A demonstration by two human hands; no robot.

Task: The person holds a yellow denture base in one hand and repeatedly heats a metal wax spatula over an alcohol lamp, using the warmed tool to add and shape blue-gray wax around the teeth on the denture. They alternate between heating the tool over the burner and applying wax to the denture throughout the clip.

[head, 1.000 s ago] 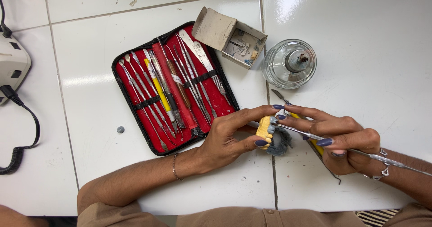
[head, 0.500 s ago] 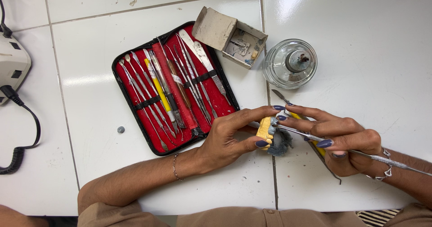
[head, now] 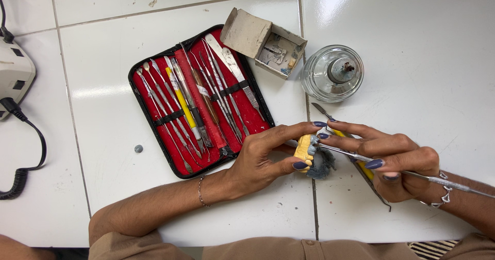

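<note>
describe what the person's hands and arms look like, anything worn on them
Both forearms are bare, with tan sleeves ending near the elbows. The left hand has long nails painted dark blue-purple and a thin chain bracelet at the wrist. The right hand has the same dark polish, and silver bracelets with small links at its wrist.

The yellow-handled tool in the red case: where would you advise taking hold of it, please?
Grip the yellow-handled tool by its yellow middle, pinching from above. It lies flat under the black elastic strap, packed between metal tools, so probably slide it lengthwise toward the case's far end rather than lifting straight up.
</note>
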